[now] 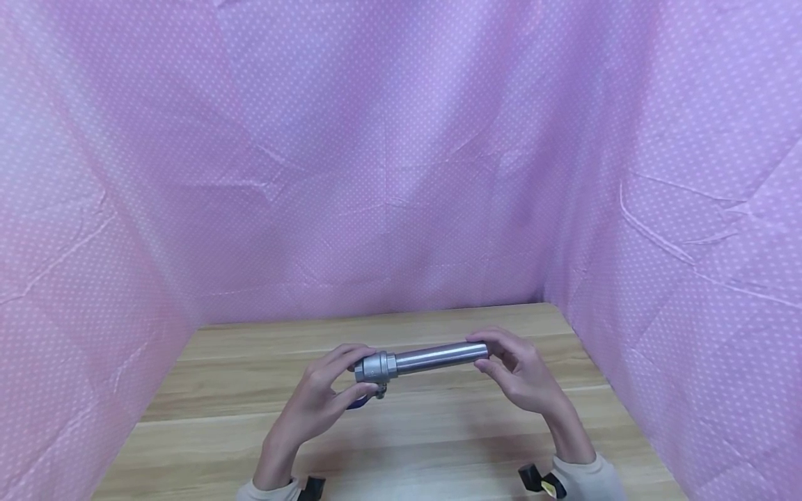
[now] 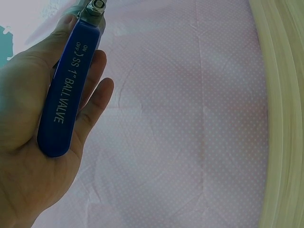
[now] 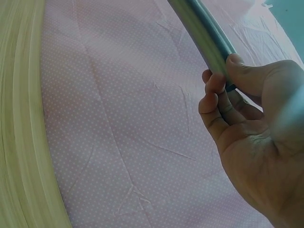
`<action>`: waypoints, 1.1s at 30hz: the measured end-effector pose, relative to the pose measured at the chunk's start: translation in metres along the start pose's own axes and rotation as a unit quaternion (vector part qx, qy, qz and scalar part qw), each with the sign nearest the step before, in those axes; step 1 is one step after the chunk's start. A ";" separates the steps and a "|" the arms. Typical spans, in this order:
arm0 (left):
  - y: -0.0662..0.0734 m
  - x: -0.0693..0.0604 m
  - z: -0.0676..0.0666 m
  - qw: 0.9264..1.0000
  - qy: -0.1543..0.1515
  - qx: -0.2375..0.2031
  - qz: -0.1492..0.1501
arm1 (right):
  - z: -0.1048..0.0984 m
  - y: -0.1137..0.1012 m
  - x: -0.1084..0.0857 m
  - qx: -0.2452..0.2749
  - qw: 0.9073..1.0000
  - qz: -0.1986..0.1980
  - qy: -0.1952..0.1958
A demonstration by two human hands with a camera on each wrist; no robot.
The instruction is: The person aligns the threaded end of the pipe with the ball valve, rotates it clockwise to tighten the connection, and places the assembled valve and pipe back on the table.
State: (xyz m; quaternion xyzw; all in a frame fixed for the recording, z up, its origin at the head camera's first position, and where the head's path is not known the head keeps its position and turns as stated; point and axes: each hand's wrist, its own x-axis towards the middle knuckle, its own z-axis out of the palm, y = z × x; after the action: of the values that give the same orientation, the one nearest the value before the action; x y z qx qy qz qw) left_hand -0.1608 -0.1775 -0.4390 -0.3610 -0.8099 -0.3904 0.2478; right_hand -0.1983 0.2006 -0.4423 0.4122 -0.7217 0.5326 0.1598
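Note:
A metal ball valve (image 1: 379, 367) is held up over the table, joined in line with a shiny steel pipe (image 1: 438, 358). My left hand (image 1: 319, 398) grips the valve body between thumb and fingers. In the left wrist view, the valve's blue lever handle (image 2: 69, 92), lettered "SS 1" BALL VALVE", lies along the left palm. At the other end, my right hand (image 1: 523, 372) pinches the free end of the pipe, thumb below and fingers above in the head view. The right wrist view shows the thumb and fingertips around the pipe's end (image 3: 216, 52). The joint's threads are hidden.
Beneath both hands is a wood-grain table (image 1: 413, 431). Pink dotted cloth (image 1: 388, 174) hangs behind it and along both sides. Black straps (image 1: 311, 488) with small devices sit at both wrists.

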 end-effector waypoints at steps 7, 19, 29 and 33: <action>0.000 0.001 0.000 1.000 0.001 0.001 0.002 | -0.001 0.001 0.001 -0.011 1.000 -0.003 -0.002; -0.001 0.001 0.000 1.000 -0.003 0.003 0.003 | -0.001 0.002 0.000 -0.011 1.000 0.001 -0.002; -0.001 0.000 0.000 1.000 -0.002 0.003 0.005 | -0.001 0.003 0.000 -0.007 1.000 -0.003 -0.005; -0.001 0.000 0.000 1.000 -0.003 0.003 0.000 | -0.001 0.003 0.000 -0.005 1.000 -0.002 -0.009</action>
State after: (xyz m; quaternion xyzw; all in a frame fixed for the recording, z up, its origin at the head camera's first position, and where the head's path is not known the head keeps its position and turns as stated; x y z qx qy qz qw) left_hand -0.1615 -0.1780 -0.4398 -0.3619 -0.8116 -0.3869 0.2463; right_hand -0.2004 0.2017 -0.4439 0.4175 -0.7252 0.5247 0.1565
